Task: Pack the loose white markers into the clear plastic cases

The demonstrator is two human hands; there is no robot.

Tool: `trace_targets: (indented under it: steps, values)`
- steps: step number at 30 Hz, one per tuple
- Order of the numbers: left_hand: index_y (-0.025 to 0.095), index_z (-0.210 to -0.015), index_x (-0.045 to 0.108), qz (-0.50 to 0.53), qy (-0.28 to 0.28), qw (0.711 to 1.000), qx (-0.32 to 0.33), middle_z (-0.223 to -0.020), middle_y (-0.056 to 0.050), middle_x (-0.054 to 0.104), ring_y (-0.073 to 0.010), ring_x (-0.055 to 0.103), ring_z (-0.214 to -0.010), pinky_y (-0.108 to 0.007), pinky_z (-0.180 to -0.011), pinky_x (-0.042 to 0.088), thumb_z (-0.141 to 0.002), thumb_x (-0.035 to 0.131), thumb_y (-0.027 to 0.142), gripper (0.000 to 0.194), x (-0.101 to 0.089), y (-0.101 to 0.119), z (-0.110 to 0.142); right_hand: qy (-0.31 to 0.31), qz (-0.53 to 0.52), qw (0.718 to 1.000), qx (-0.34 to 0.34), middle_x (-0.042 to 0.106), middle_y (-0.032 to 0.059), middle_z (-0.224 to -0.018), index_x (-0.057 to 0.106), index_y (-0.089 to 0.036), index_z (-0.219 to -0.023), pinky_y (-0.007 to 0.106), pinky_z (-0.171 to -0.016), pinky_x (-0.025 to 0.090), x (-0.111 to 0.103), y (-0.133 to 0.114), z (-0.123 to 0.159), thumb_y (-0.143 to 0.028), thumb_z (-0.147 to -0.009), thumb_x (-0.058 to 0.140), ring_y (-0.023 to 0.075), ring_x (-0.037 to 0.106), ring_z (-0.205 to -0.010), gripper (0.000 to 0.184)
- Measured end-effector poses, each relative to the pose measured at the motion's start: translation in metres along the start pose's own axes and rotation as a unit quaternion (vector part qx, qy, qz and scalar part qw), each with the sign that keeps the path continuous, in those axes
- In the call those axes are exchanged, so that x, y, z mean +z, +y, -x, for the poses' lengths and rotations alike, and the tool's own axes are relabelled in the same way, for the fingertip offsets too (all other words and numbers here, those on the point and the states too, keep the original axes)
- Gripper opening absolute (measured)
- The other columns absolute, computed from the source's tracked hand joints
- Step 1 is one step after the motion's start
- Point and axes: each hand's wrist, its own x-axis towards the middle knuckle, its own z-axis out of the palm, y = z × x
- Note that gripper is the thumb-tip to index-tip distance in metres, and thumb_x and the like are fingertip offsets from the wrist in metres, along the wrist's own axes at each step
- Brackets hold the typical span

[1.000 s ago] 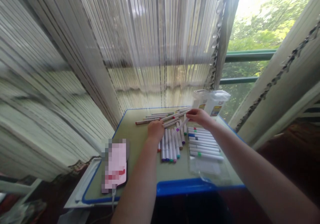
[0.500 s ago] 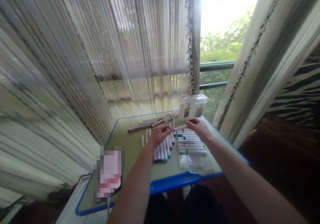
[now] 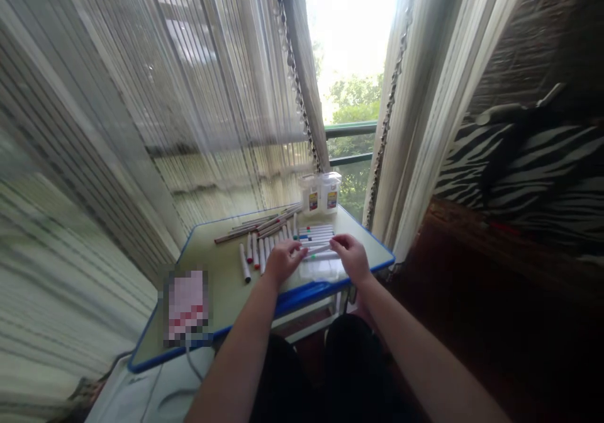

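A white marker (image 3: 319, 248) is stretched between my two hands, above a clear case (image 3: 321, 270). My left hand (image 3: 285, 262) pinches its left end. Thumb and fingers of my right hand (image 3: 351, 256) are closed on the other end. Several white markers with coloured bands (image 3: 317, 236) lie side by side in the case. Left of it, a fan of white markers (image 3: 267, 245) with coloured ends rests on the table, partly hidden behind my left hand. Thinner pens or pencils (image 3: 250, 225) lie loosely behind the fan.
Two clear plastic containers (image 3: 319, 194) with labels stand at the table's back right corner. A blurred-out phone-like device (image 3: 187, 304) with a cable (image 3: 190, 360) lies at the left. The table (image 3: 219, 272) has a blue rim. Curtains (image 3: 226, 95) hang behind it.
My right hand carried the marker from the fan rightward and down over the case. My left hand left the fan and took the marker's left end. The view turned right.
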Motion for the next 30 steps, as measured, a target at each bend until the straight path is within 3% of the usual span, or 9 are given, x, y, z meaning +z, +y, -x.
trace_targets:
  steps: [3, 5, 8, 11, 15, 18, 22, 30]
  values:
    - [0.017, -0.089, 0.065, -0.074, 0.033, 0.996, 0.021, -0.081, -0.006, 0.066, -0.0161, 0.058, -0.069, -0.030, -0.072, 0.046, -0.078, 0.058, 0.051, 0.037, -0.004, 0.004, 0.015, 0.045, -0.016, 0.999, -0.024, 0.067, 0.0048, -0.077, 0.063, -0.019, -0.079, 0.035, -0.075, 0.052, -0.006, 0.006, 0.010, -0.042, -0.070, 0.066, 0.0198, 0.062, -0.075, 0.025]
    - [0.018, -0.085, 0.064, -0.103, 0.019, 0.994, 0.021, -0.074, -0.004, 0.064, -0.0166, 0.058, -0.068, -0.028, -0.068, 0.045, -0.077, 0.058, 0.055, 0.038, -0.004, 0.006, 0.020, 0.054, -0.017, 0.998, -0.036, 0.067, 0.0046, -0.079, 0.063, -0.020, -0.079, 0.035, -0.078, 0.051, -0.009, 0.014, 0.014, -0.039, -0.072, 0.064, 0.0198, 0.062, -0.078, 0.021]
    - [0.018, -0.087, 0.063, -0.108, 0.006, 0.994, 0.021, -0.069, -0.003, 0.063, -0.0158, 0.058, -0.066, -0.027, -0.064, 0.044, -0.078, 0.058, 0.054, 0.037, 0.001, 0.007, 0.021, 0.040, -0.009, 0.998, -0.055, 0.067, 0.0052, -0.082, 0.063, -0.021, -0.078, 0.036, -0.083, 0.048, -0.013, 0.030, 0.013, -0.038, -0.074, 0.061, 0.0206, 0.062, -0.083, 0.017]
    - [0.019, -0.087, 0.065, -0.092, 0.005, 0.995, 0.027, -0.068, -0.002, 0.064, -0.0147, 0.058, -0.065, -0.027, -0.066, 0.044, -0.081, 0.058, 0.049, 0.032, 0.007, 0.006, 0.019, 0.004, -0.022, 1.000, -0.018, 0.068, 0.0040, -0.077, 0.063, -0.021, -0.075, 0.035, -0.077, 0.049, -0.018, 0.039, 0.004, -0.039, -0.068, 0.064, 0.0203, 0.062, -0.078, 0.020]
    - [0.019, -0.073, 0.065, -0.073, -0.016, 0.996, 0.051, -0.069, -0.003, 0.065, -0.0158, 0.057, -0.071, -0.027, -0.070, 0.044, -0.081, 0.060, 0.043, 0.026, 0.012, 0.003, 0.017, -0.052, -0.054, 0.997, 0.018, 0.070, 0.0030, -0.076, 0.062, -0.020, -0.072, 0.034, -0.078, 0.048, -0.023, 0.040, -0.013, -0.038, -0.062, 0.069, 0.0191, 0.063, -0.077, 0.022]
    - [0.019, -0.073, 0.066, -0.078, -0.033, 0.995, 0.060, -0.071, -0.003, 0.066, -0.0168, 0.057, -0.073, -0.028, -0.071, 0.044, -0.081, 0.060, 0.038, 0.021, 0.016, 0.002, 0.016, -0.052, -0.057, 0.997, 0.017, 0.070, 0.0032, -0.079, 0.062, -0.020, -0.072, 0.035, -0.083, 0.047, -0.026, 0.043, -0.019, -0.037, -0.062, 0.069, 0.0191, 0.063, -0.082, 0.021]
    - [0.018, -0.082, 0.068, -0.067, -0.009, 0.996, 0.059, -0.077, -0.005, 0.067, -0.0179, 0.058, -0.079, -0.029, -0.076, 0.044, -0.084, 0.057, 0.036, 0.021, 0.019, 0.001, 0.014, -0.053, -0.024, 0.998, -0.007, 0.068, 0.0035, -0.082, 0.065, -0.019, -0.075, 0.034, -0.085, 0.046, -0.029, 0.050, -0.018, -0.037, -0.065, 0.068, 0.0180, 0.062, -0.083, 0.020]
    - [0.018, -0.088, 0.069, -0.081, -0.020, 0.996, 0.028, -0.079, -0.007, 0.068, -0.0191, 0.057, -0.080, -0.031, -0.078, 0.043, -0.090, 0.047, 0.041, 0.032, 0.019, 0.000, 0.013, -0.094, -0.046, 0.994, 0.019, 0.067, 0.0025, -0.088, 0.062, -0.020, -0.090, 0.030, -0.076, 0.049, -0.032, 0.049, -0.016, -0.041, -0.063, 0.074, 0.0161, 0.062, -0.081, 0.036]
